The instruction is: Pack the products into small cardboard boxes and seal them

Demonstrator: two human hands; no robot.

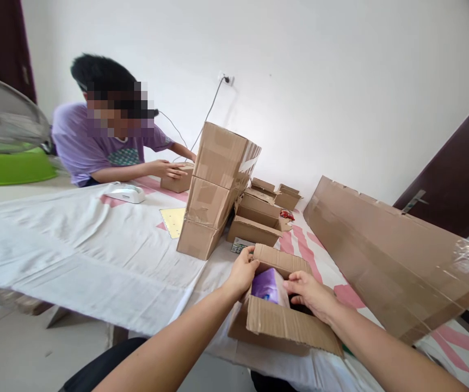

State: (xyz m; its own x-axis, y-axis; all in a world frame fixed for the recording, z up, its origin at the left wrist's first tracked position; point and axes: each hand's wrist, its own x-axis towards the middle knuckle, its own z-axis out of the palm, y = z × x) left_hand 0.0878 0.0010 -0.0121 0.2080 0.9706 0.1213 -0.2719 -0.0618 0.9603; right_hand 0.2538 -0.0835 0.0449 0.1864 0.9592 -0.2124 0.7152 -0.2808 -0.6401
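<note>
An open cardboard box (295, 330) stands at the near edge of the table with its flaps folded outward. Inside it sits a purple and white package (267, 286), tilted, its kind unclear. My left hand (243, 274) grips the box's left side by the far corner, fingers curled over the edge. Over the opening, my right hand (310, 294) has its thumb and fingers closed at the right side of the package. The bottom of the box is hidden.
Three taped boxes (212, 190) are stacked left of centre. Several open boxes (254, 228) stand behind mine. A large cardboard sheet (389, 256) leans on the right. Across the table, a person in purple (96, 136) handles a small box (176, 179) beside a white device (125, 193).
</note>
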